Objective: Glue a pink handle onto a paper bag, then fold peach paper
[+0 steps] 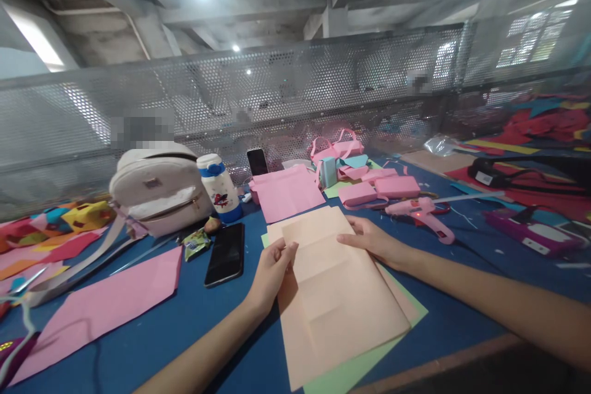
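Observation:
A creased peach sheet of paper (341,283) lies over more peach paper and a light green sheet (418,313) at the table's front edge. At its left edge, my left hand (272,271) is closed, pinching the paper between thumb and curled fingers. My right hand (369,239) grips the opposite edge, thumb on top and the other fingers partly hidden. Just beyond the stack is a pink sheet (290,194). A pink glue gun (422,215) with a small red light lies to the right of my right hand.
Left of the paper are a black phone (225,255), a spotted bottle (219,188), a white backpack (157,188) and a large pink sheet (111,301). Small pink paper bags (378,189) sit behind the glue gun. A purple device (530,231) lies at right. A perforated metal screen (286,86) stands behind.

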`<state>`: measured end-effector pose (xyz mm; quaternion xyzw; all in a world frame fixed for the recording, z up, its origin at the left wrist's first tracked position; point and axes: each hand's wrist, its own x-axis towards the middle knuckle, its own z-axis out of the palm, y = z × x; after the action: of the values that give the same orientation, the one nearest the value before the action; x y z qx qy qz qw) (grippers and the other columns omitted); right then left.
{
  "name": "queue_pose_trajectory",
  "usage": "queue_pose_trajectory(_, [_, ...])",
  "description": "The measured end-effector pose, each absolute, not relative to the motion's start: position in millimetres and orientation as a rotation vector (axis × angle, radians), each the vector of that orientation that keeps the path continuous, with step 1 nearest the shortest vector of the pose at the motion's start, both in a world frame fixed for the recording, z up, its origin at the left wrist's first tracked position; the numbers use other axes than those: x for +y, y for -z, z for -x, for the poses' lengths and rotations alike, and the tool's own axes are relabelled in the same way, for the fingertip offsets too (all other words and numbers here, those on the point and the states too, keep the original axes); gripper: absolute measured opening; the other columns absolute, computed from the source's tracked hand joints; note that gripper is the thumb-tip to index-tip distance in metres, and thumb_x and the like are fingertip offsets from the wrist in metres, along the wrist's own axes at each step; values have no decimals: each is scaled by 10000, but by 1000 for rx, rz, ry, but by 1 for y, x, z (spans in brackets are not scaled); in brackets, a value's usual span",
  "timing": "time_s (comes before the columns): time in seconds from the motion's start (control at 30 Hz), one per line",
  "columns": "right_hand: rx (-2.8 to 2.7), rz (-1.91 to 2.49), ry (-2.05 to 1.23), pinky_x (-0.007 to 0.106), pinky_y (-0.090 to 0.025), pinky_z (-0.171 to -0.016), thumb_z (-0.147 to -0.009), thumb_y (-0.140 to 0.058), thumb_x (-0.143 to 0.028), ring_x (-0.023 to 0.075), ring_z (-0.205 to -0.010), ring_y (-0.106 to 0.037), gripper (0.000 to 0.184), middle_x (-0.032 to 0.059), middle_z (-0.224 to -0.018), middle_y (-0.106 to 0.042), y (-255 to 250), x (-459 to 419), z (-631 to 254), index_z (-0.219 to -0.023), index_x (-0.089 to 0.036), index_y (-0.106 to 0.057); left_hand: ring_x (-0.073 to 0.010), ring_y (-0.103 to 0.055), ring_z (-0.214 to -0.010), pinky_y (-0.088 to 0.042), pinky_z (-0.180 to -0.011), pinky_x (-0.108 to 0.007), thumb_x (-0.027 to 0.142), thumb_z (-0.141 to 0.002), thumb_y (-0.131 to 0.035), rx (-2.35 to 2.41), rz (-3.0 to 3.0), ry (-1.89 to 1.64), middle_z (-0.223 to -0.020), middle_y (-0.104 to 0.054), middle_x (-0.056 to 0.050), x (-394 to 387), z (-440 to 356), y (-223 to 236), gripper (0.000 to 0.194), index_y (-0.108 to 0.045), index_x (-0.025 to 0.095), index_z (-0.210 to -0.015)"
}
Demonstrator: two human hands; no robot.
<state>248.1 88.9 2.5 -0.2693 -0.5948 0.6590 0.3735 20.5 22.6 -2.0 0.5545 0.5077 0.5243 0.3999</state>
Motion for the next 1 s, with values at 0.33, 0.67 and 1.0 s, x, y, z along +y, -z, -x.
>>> queue_pose_trajectory(0.33, [-1533, 704, -1672, 452, -502, -937, -659, -828, -404, 303, -1046, -657, 571, 100, -1167, -688, -4, 88, -248, -1151, -189, -635, -98, -330, -485, -244, -496, -235, 607, -789, -616, 1293, -1419, -1320, -512, -386, 61, 23, -20, 2, 485, -452, 199, -587])
queue_pose_trajectory(0.67, [-1530, 726, -1666, 452, -520, -907, -663, -826, -421, 296, -1011, -673, 595, 100, -1161, -689, -1, 89, -247, -1172, -188, -624, -98, -324, -483, -243, -497, -234, 598, -797, -613, 1311, -1439, -1328, -502, -377, 62, 23, -20, 2, 487, -436, 202, -574])
queue_pose_trajectory(1.0, [-1536, 717, -1662, 448, -517, -914, -652, -830, -422, 298, -1034, -664, 592, 96, -1168, -686, -2, 88, -247, -1162, -198, -628, -91, -332, -473, -253, -484, -217, 578, -790, -644, 1270, -1408, -1333, -509, -386, 66, 23, -20, 1, 439, -517, 184, -645])
